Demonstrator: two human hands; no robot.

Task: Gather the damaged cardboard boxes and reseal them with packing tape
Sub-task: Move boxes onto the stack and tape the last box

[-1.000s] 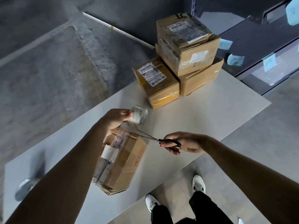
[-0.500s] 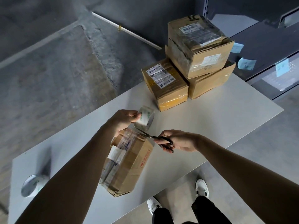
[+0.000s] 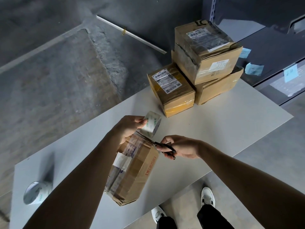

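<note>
Four boxes sit on the tabletop [image 3: 231,123]: one box [image 3: 132,172] near the front edge, under the hands, and three stacked boxes [image 3: 194,70] at the far end. There are two tape rolls: the left hand [image 3: 130,126] grips one roll [image 3: 151,123] just above the near box; a spare roll [image 3: 35,192] lies far left. The right hand [image 3: 179,148] clasps scissors [image 3: 162,147], blades at the stretched tape.

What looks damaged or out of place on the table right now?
The box being taped is crumpled and bulging at its near end, lying skewed on the table. The top box in the far stack has a dark split down its left side and sits crooked on the one beneath. A spare tape roll lies near the table's left edge.
</note>
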